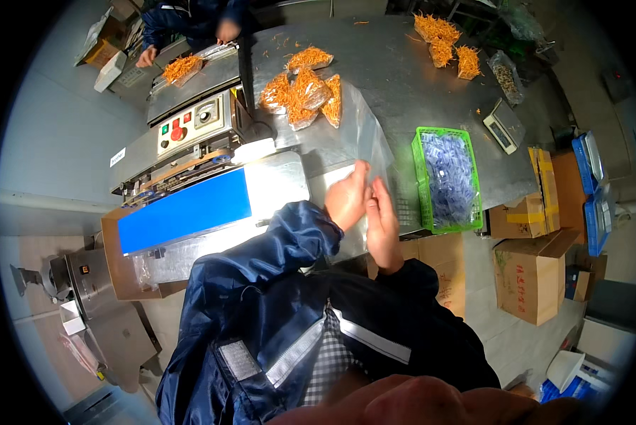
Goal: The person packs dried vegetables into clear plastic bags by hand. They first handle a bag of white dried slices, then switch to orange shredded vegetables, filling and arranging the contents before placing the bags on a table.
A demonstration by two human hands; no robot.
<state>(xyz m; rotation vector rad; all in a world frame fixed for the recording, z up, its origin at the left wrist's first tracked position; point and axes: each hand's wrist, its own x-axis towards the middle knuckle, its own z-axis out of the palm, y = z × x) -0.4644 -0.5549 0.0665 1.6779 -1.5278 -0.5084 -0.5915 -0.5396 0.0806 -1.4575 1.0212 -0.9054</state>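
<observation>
My left hand (pixel 347 199) and my right hand (pixel 385 228) are close together at the near edge of the steel table, palms turned towards each other. Clear plastic film (pixel 368 135), perhaps a large bag, stretches over the table and reaches my fingers. The fingers are blurred, so I cannot tell whether they pinch the film or only touch it. Beyond my hands, several clear packs of orange dried strands (pixel 310 87) are piled at the film's left side; whether they lie inside it is unclear. To the right stands a green plastic basket (pixel 418 175) full of small bluish-white sachets (pixel 448 172).
A band sealer with a control panel (pixel 190 125) and blue conveyor belt (pixel 185 212) occupies the left. Behind it, another person's hands (pixel 148 56) are near an orange pack (pixel 182 69). A scale (pixel 504 127) sits at the table's right; cardboard boxes (pixel 530 276) stand on the floor.
</observation>
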